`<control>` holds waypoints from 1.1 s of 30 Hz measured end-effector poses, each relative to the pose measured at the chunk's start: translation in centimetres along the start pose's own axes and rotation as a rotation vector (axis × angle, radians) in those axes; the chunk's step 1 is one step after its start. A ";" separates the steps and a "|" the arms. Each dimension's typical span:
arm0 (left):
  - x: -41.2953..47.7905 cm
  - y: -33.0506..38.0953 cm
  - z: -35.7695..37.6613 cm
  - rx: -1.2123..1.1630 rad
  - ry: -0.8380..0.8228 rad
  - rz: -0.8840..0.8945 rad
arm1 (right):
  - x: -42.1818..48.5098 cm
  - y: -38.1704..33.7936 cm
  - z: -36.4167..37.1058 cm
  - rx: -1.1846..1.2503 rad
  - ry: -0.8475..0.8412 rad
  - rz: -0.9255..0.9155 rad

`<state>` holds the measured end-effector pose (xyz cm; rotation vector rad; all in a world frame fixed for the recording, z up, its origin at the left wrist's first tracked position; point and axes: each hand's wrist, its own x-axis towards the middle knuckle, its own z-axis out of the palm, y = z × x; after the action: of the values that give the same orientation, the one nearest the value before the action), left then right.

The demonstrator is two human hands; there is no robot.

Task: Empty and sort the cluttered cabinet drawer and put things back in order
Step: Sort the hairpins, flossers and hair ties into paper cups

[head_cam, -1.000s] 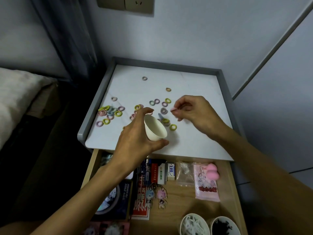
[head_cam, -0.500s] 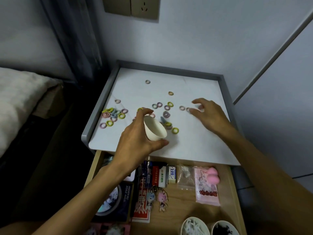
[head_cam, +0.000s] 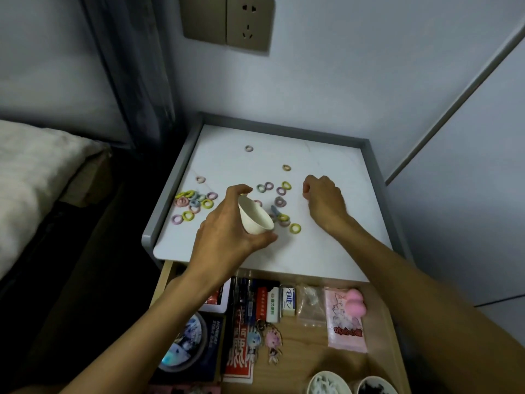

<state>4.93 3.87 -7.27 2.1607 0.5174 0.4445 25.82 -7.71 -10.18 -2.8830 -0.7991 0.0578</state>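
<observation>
A cluster of small pastel hair rings (head_cam: 194, 201) lies near the left rim of the white cabinet top (head_cam: 335, 251). Just right of it, the left hand (head_cam: 227, 234) grips a white paper cup (head_cam: 255, 220), held tilted above the surface. More rings lie scattered between the hands. The right hand (head_cam: 324, 199) rests on the top with its fingers curled under — whether they pinch a ring cannot be told. Below, the open drawer (head_cam: 306, 345) holds packets, keychains and a pink sponge (head_cam: 355, 300).
</observation>
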 end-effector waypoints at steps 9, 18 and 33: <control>0.0 0.3 0.0 0.001 -0.002 0.005 | -1.2 -1.4 -5.0 0.487 -0.287 0.082; 0.3 0.5 0.0 -0.213 -0.028 -0.084 | -5.7 -6.6 -9.6 0.524 -0.457 -0.521; 0.9 0.0 -1.7 -0.198 0.141 -0.105 | 2.3 -2.9 -0.8 0.331 -0.178 -0.115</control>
<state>4.90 5.44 -6.15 1.9126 0.6351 0.5683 26.36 -4.14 -8.97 -2.5407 -0.8897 0.3990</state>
